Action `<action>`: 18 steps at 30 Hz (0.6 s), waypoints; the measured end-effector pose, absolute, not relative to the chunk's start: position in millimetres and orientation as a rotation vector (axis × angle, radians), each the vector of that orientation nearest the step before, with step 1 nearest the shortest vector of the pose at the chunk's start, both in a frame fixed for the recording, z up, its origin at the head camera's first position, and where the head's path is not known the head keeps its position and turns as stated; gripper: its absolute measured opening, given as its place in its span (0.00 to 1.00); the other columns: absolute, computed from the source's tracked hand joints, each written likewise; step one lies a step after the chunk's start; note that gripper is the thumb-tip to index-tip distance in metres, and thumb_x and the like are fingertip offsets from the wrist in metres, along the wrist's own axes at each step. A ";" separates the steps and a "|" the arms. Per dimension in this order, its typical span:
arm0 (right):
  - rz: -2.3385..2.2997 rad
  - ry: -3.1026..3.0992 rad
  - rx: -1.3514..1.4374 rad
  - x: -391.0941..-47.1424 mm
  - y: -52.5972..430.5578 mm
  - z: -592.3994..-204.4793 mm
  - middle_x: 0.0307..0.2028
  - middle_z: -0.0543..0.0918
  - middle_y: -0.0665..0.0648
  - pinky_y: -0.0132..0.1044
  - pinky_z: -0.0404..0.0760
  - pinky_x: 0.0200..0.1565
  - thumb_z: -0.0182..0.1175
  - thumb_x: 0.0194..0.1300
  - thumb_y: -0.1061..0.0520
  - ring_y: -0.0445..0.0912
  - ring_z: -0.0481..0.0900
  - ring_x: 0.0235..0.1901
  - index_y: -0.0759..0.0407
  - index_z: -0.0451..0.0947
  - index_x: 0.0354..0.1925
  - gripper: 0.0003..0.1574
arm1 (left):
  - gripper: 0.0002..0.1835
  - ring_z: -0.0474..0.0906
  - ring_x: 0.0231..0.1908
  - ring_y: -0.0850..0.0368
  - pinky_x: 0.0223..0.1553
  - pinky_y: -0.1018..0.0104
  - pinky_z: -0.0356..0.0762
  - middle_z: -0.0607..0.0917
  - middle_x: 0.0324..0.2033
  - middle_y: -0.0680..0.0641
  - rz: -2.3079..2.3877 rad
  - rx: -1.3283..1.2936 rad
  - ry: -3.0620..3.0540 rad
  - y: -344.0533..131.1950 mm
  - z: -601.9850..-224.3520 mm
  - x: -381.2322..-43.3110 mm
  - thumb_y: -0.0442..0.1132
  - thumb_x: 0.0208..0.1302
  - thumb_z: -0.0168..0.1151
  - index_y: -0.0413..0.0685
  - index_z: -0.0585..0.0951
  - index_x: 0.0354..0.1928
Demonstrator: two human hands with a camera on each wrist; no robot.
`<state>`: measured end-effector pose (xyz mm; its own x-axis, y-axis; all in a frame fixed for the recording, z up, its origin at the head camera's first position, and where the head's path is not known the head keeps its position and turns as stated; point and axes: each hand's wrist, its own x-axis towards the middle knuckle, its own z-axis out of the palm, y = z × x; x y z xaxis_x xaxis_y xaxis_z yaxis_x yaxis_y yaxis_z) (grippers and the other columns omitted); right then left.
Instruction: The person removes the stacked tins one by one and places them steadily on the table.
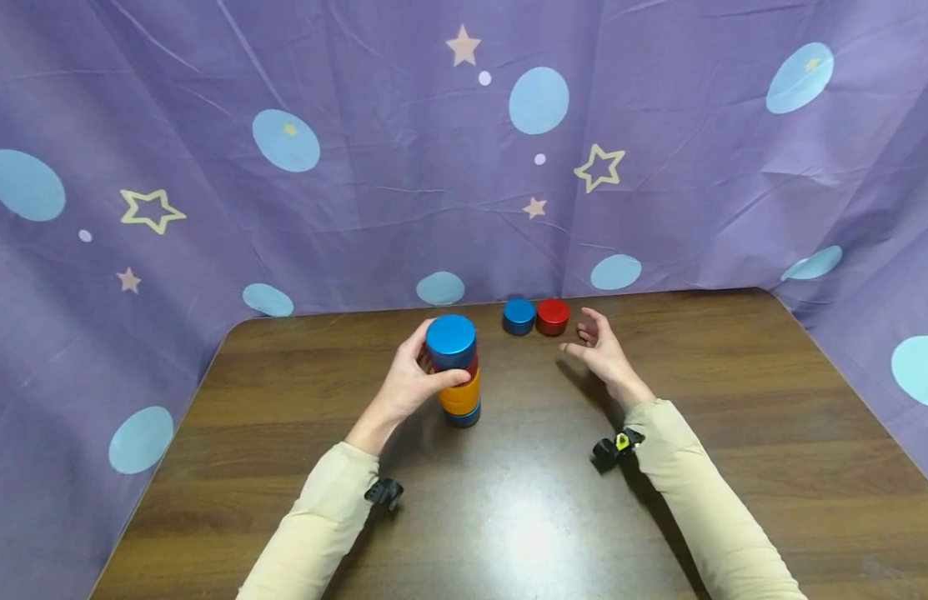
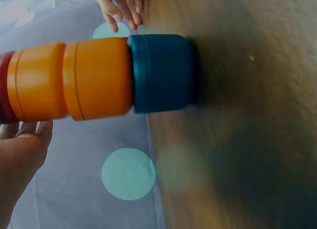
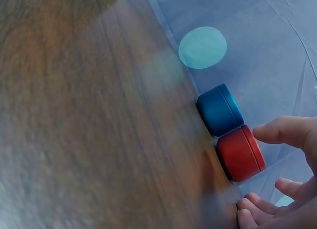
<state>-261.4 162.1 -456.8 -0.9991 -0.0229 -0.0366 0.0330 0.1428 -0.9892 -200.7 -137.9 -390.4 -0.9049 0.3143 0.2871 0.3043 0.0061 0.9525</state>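
Note:
Several round, lidded tins stand upright in a stack: a blue tin on top, a red one below it, then two orange tins, and a blue tin at the bottom on the table. My left hand grips the upper part of this stack, its thumb across the near side at the red tin and its fingers behind. Farther back, a single blue tin and a red tin sit side by side. My right hand is just right of the red tin, thumb and fingers spread, holding nothing.
The brown wooden table ends at the back against a purple curtain with stars and blue dots. The two single tins stand close to that back edge. Small black wrist cameras are strapped over both sleeves.

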 end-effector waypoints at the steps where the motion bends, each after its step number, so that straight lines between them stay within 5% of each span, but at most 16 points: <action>1: -2.029 2.338 0.013 -261.3 162.3 -456.7 0.65 0.59 0.77 0.51 0.56 0.67 0.61 0.59 0.69 0.65 0.58 0.65 0.64 0.45 0.73 0.52 | 0.54 0.71 0.55 0.45 0.60 0.58 0.68 0.74 0.57 0.36 2.093 0.687 2.223 -138.9 -392.1 -200.4 0.60 0.39 0.77 0.35 0.67 0.64; 11: -2.047 2.309 0.004 -260.0 164.0 -456.0 0.64 0.59 0.77 0.50 0.58 0.66 0.61 0.58 0.70 0.64 0.59 0.66 0.64 0.47 0.73 0.50 | 0.50 0.70 0.59 0.45 0.64 0.51 0.61 0.74 0.58 0.35 2.052 0.740 2.226 -150.3 -408.5 -198.2 0.52 0.47 0.77 0.38 0.64 0.68; 18: -2.064 2.300 -0.060 -254.6 162.1 -449.4 0.65 0.59 0.77 0.50 0.56 0.67 0.62 0.59 0.69 0.65 0.58 0.66 0.64 0.49 0.72 0.49 | 0.41 0.70 0.60 0.46 0.65 0.52 0.60 0.74 0.59 0.36 2.064 0.728 2.229 -153.3 -415.9 -199.0 0.33 0.52 0.75 0.36 0.65 0.66</action>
<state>-254.6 162.1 -449.4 -0.9979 -0.0630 -0.0118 0.0050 0.1080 -0.9941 -199.0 -153.3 -415.9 -0.8911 0.3447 0.2950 0.3206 0.0184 0.9470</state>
